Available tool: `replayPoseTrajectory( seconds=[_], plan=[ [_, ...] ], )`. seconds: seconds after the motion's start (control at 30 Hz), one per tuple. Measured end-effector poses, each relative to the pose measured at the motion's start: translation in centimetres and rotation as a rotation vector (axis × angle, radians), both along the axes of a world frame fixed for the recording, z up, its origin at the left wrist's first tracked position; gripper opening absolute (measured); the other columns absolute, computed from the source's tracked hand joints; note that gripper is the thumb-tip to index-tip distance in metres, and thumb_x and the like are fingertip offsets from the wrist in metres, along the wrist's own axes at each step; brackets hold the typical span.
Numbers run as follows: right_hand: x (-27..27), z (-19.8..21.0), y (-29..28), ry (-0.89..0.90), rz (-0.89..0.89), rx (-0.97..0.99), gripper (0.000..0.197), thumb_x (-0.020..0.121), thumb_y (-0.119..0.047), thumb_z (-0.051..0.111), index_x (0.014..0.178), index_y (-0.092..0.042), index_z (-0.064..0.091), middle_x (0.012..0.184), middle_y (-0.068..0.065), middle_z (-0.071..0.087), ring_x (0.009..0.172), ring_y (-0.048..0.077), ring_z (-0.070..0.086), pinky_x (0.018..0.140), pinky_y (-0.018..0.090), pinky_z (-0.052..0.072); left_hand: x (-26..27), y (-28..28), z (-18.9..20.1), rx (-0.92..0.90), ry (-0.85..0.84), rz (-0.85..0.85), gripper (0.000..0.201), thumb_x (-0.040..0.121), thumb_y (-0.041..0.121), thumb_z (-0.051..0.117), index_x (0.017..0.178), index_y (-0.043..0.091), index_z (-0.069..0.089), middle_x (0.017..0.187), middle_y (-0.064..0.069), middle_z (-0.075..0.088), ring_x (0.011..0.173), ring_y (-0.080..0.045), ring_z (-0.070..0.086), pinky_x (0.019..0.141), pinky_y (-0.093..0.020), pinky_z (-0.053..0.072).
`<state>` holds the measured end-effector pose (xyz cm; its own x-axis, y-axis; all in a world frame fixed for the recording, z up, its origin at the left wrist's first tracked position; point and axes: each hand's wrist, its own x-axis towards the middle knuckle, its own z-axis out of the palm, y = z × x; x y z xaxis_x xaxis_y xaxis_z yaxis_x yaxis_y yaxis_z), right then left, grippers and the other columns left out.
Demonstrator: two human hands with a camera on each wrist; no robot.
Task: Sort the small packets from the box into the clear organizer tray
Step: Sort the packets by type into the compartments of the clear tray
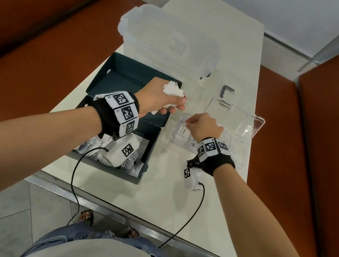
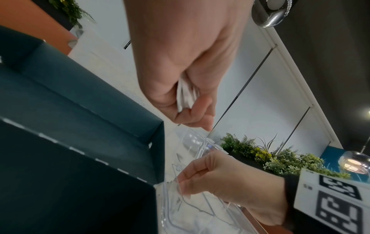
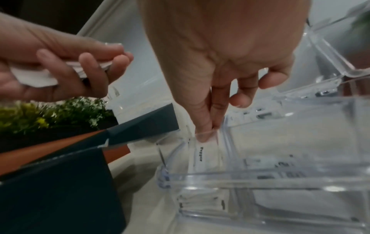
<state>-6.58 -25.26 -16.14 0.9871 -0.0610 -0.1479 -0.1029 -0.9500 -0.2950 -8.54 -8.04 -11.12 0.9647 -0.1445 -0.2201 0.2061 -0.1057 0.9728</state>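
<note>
My left hand point(image 1: 174, 104) hovers over the open dark teal box point(image 1: 128, 70) and grips a bunch of small white packets point(image 1: 172, 90); the left wrist view shows those packets point(image 2: 185, 96) squeezed in the fist. My right hand point(image 1: 187, 121) reaches into the near left compartment of the clear organizer tray point(image 1: 258, 122). In the right wrist view its thumb and forefinger point(image 3: 208, 133) pinch a white packet marked "Pepper" point(image 3: 204, 153) standing inside the tray's wall point(image 3: 280, 182). More packets point(image 1: 115, 157) lie in the box's near end.
A large clear lidded container point(image 1: 167, 39) stands behind the box. A small grey bracket point(image 1: 226, 92) lies behind the tray. Orange benches point(image 1: 33, 40) flank the white table, whose metal front edge point(image 1: 127, 217) is near my body. Wrist cables hang over that edge.
</note>
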Motion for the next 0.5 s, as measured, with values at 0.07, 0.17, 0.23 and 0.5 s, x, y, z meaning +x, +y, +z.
replayPoseTrajectory(
  seconds=[0.07,0.17,0.23,0.5],
  plan=[
    [0.2,-0.4,0.2,0.017,0.072,-0.155,0.020,0.089,-0.027,0.054,0.100,-0.030,0.071,0.098,-0.004,0.070,0.104,0.023,0.056,0.096,0.042,0.027,-0.2,0.1,-0.1,0.000,0.006,0.006,0.015,0.089,0.016,0.070,0.101,0.007,0.067,0.089,-0.012,0.075,0.063,-0.014,0.059,0.053,-0.023,0.044],
    [0.5,-0.7,0.0,0.109,0.205,-0.349,0.024,0.089,-0.033,0.058,0.112,-0.035,0.064,0.109,-0.006,0.066,0.113,0.023,0.050,0.100,0.046,0.024,-0.3,0.3,-0.1,-0.002,0.014,0.014,0.018,0.089,0.017,0.070,0.104,0.006,0.066,0.091,-0.013,0.074,0.065,-0.014,0.060,0.053,-0.023,0.045],
    [0.7,-0.7,-0.1,0.168,0.256,-0.408,0.031,0.089,-0.034,0.060,0.120,-0.035,0.060,0.115,-0.007,0.063,0.116,0.023,0.049,0.103,0.048,0.022,-0.4,0.4,0.0,-0.005,0.014,0.016,0.019,0.089,0.016,0.070,0.105,0.005,0.066,0.092,-0.013,0.074,0.064,-0.014,0.060,0.052,-0.022,0.045],
    [1.2,-0.7,-0.1,0.224,0.304,-0.372,0.034,0.086,-0.044,0.062,0.119,-0.043,0.060,0.116,-0.012,0.063,0.114,0.019,0.052,0.101,0.047,0.020,-0.4,0.1,0.0,-0.025,0.017,0.011,0.013,0.089,0.016,0.070,0.098,0.009,0.067,0.090,-0.013,0.074,0.062,-0.013,0.060,0.052,-0.022,0.046]
  ],
)
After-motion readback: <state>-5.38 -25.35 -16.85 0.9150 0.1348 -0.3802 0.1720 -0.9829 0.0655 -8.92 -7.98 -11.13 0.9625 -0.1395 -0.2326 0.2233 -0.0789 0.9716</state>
